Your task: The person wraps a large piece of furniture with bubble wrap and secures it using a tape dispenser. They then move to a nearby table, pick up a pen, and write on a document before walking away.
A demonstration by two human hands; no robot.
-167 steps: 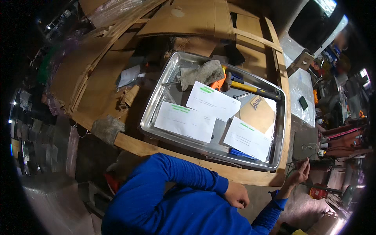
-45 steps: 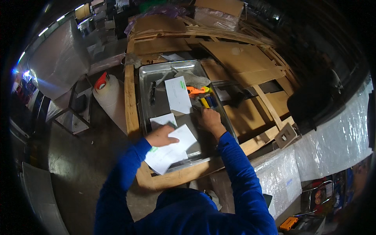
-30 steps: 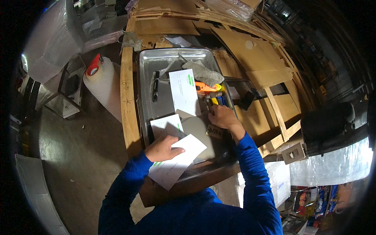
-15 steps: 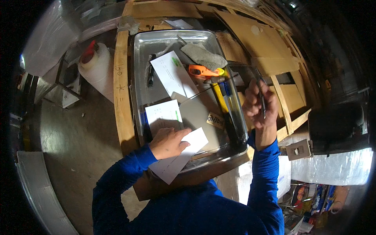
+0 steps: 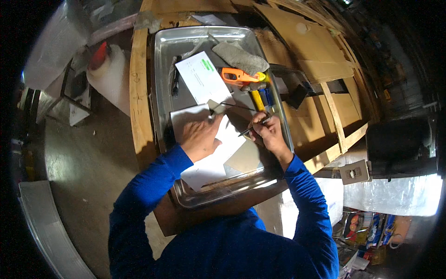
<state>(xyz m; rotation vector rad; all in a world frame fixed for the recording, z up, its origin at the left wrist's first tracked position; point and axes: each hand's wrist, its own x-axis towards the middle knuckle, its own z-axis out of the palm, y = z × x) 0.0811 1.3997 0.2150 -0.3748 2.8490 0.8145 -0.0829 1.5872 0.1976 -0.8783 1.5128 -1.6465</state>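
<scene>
My left hand (image 5: pixel 199 139) lies flat with its fingers stretched out on a white paper sheet (image 5: pixel 209 169), over another white sheet. A dark pen (image 5: pixel 260 122) is pinched in my right hand (image 5: pixel 269 134), its tip pointing left at the right part of the lit paper. Whether the tip touches the paper I cannot tell. Both hands are over a shallow metal tray (image 5: pixel 204 202). Farther up in it lies a white sheet with a green mark (image 5: pixel 199 79). An orange-handled tool (image 5: pixel 238 75) and a yellow-handled hammer (image 5: pixel 257 99) lie beyond my right hand.
A grey cloth (image 5: pixel 239 58) lies at the tray's far right. Wooden pallet boards (image 5: pixel 139 93) and cardboard sheets (image 5: pixel 320 51) surround the tray. At left stands a bubble-wrap roll (image 5: pixel 111 76) on the floor side. A grey plate with an opening (image 5: pixel 354 172) is at right.
My right hand has come left from beyond the tray's right side, bringing the pen to the paper. My left hand and the sheet under it have shifted farther up the tray.
</scene>
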